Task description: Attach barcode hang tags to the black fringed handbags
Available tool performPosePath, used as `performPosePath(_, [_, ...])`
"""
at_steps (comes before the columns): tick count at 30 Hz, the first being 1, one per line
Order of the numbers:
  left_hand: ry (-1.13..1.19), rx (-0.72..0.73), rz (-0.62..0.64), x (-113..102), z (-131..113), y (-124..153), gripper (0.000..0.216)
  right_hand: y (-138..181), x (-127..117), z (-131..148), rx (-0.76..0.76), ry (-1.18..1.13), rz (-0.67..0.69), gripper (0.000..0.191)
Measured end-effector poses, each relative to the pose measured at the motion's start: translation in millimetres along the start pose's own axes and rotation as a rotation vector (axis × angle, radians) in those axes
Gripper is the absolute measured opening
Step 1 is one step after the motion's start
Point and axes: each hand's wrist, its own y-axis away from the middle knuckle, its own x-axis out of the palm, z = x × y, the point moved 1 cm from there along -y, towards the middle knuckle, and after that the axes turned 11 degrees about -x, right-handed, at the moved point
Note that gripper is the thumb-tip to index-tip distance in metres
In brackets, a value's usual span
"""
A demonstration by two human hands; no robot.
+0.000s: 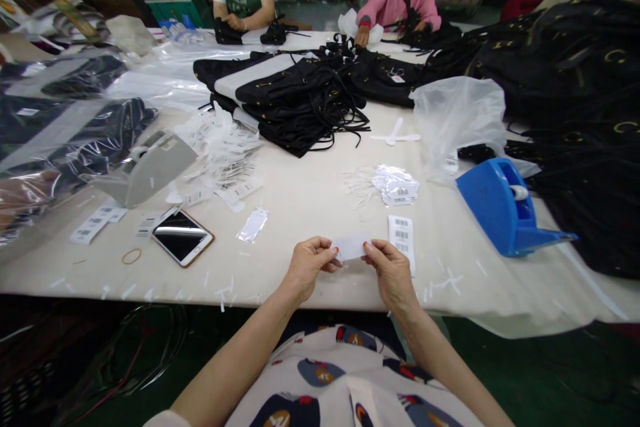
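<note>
From where I stand, the white card (350,248) is up between the person's two hands, just above the near side of the table (305,200). The left hand (309,268) pinches it narrowly at one end, thumb against curled fingers, and the right hand (394,269) has the other end in the same sort of grip, so the middle stretches bare between them. I'd judge it very light, hardly a weight at all, and thin enough to bend or crease if the two ends are pushed together. The ends seem the right place to take it, with soft fingertips and only a slight pull to keep it flat. (Whether it has a slick plastic cover I cannot tell from here, though the heap of tags (397,185) beyond it does shine.) If it is slick, it could slide under a dry thumb, and a firmer pinch near the corners would serve better than a squeeze across the middle. The strip of barcode labels (401,235) lies just beside the right hand, while the phone (183,235) sits well apart, off to the left.
</note>
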Motion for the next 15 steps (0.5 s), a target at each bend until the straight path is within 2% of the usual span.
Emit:
performPosePath(7, [0.162,-0.052,-0.064,17.6,18.6,0.6,0.031,-1.2,7.2,-8.6,0.018,-0.031,-0.061,0.023])
performPosePath(11, [0.245,-0.036,-0.059,23.9,20.5,1.3,0.031,3.5,10.4,-14.6,0.036,-0.069,-0.055,0.022])
performPosePath(15, [0.248,-0.011,-0.039,25.2,20.0,4.9,0.029,5.5,10.2,-13.7,0.000,-0.010,-0.056,0.021])
